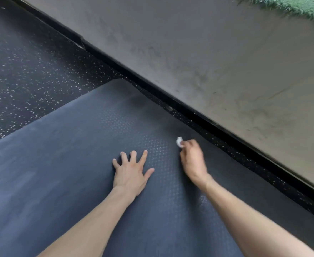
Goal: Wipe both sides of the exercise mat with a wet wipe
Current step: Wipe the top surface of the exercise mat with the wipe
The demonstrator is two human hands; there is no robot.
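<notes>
A dark blue-grey exercise mat (63, 164) lies flat on the floor and fills the lower half of the head view. Its surface has a fine dotted texture. My left hand (131, 172) rests flat on the mat near its middle, fingers spread apart. My right hand (192, 160) is closed around a small crumpled white wet wipe (179, 142), which pokes out past the fingertips and presses on the mat close to its right edge. Both forearms reach in from the bottom.
Black rubber flooring with white speckles (22, 75) surrounds the mat at the left and back. A grey scuffed floor surface (217, 52) runs diagonally at the right behind a black border strip (198, 112). Green artificial turf (300, 6) shows at the top right corner.
</notes>
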